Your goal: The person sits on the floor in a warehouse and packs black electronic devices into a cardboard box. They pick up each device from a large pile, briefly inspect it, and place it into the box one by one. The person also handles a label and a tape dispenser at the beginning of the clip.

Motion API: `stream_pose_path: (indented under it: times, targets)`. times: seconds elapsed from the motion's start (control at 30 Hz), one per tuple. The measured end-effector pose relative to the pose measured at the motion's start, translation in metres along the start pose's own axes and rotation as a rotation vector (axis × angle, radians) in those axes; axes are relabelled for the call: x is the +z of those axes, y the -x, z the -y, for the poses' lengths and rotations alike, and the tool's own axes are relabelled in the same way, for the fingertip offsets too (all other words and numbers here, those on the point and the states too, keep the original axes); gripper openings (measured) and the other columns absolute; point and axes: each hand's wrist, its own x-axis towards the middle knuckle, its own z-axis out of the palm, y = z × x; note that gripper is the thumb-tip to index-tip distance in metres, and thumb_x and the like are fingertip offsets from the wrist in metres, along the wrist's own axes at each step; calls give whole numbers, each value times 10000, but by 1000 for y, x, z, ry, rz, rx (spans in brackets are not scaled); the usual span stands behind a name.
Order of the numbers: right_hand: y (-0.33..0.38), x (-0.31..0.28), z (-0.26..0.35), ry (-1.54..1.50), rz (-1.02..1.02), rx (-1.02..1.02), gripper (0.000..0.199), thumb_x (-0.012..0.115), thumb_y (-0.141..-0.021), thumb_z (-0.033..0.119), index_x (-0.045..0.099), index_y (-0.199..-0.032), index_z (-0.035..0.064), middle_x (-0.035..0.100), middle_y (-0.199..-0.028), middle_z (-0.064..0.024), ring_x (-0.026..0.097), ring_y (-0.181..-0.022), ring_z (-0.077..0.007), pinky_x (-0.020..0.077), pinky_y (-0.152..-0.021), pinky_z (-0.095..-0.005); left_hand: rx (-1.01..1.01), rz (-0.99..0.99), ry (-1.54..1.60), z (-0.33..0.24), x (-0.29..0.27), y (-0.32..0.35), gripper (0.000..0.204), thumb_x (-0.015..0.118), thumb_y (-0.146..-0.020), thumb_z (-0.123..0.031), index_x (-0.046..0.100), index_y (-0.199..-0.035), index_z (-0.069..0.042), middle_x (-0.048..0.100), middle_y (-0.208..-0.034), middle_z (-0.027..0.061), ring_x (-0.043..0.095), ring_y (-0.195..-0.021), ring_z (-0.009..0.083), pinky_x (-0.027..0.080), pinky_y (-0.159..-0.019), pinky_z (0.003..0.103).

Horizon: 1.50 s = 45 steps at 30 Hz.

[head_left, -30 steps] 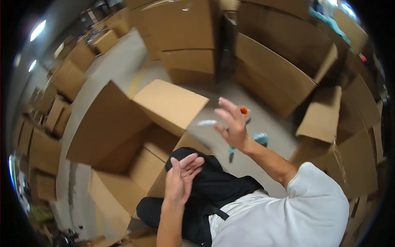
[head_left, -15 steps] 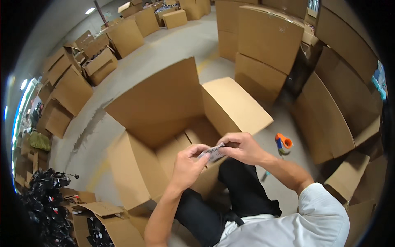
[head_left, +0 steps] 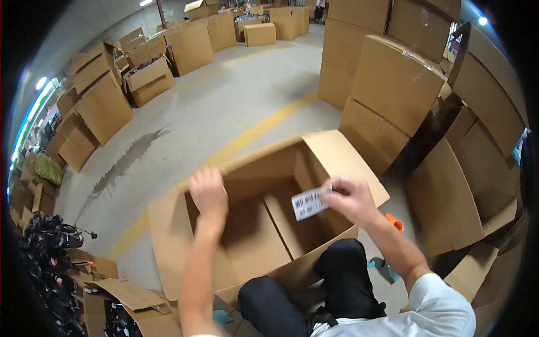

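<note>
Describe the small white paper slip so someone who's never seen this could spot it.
Find the large open brown cardboard box in front of the seated person. Above its right side, the right hand pinches a small white printed paper label, the only white item among brown cardboard.

left hand (head_left: 208, 194) raised, fingers curled, back toward camera, forearm extended from lower edge; right hand (head_left: 349, 199) pinching with thumb and fingertips, forearm angled in from lower right

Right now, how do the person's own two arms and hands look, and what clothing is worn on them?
Both forearms are bare, with no gloves, watch or rings that can be made out. The left hand ends a fully uncovered arm. The right hand leads up to a short white sleeve near the elbow. No marks or cables show.
</note>
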Motion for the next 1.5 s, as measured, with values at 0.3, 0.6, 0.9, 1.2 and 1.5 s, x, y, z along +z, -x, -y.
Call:
stream_pose_path:
  times: [0.3, 0.6, 0.9, 1.2, 1.5]
  targets:
    - [-178, 119, -147, 23, 53, 388, 190, 765, -912, 123, 694, -1010, -24, 732, -937, -91, 705, -834, -156, 576, -696, -306, 9, 477, 164, 4, 31, 155, 555, 592, -906, -57, 497, -1450, 5, 407, -1565, 234, 381, -1469, 370, 349, -1168, 503]
    - [-217, 166, -196, 149, -21, 327, 178, 787, -873, 107, 685, -945, -20, 741, -901, -102, 710, -755, -154, 581, -592, -301, -50, 459, 221, 7, 31, 170, 543, 586, -917, -67, 500, -1449, 4, 431, -1545, 245, 388, -1463, 391, 325, -1192, 515]
    - [-217, 178, -187, 601, -83, 257, 343, 826, -844, 246, 680, -989, -28, 737, -981, -161, 721, -910, -288, 583, -747, -430, -49, 494, 188, 6, 47, 174, 701, 761, -851, -144, 472, -1477, -20, 389, -1569, 233, 320, -1501, 379, 306, -1200, 511]
    - [-130, 179, -170, 873, 551, -34, 623, 549, -856, 14, 449, -1471, -14, 443, -1498, -295, 408, -1393, -459, 358, -1177, -488, -101, 364, 168, 18, 32, 203, 411, 558, -936, -183, 596, -1298, 7, 553, -1420, 225, 498, -1358, 380, 423, -1111, 503]
    - [51, -54, -222, 650, 162, -118, 281, 567, -1038, 175, 643, -1134, -77, 646, -1069, -231, 622, -1013, -303, 478, -940, -361, -610, -99, 157, 4, -138, 285, 304, 717, -912, -189, 672, -1161, -20, 617, -1259, 174, 573, -1240, 365, 425, -1058, 505]
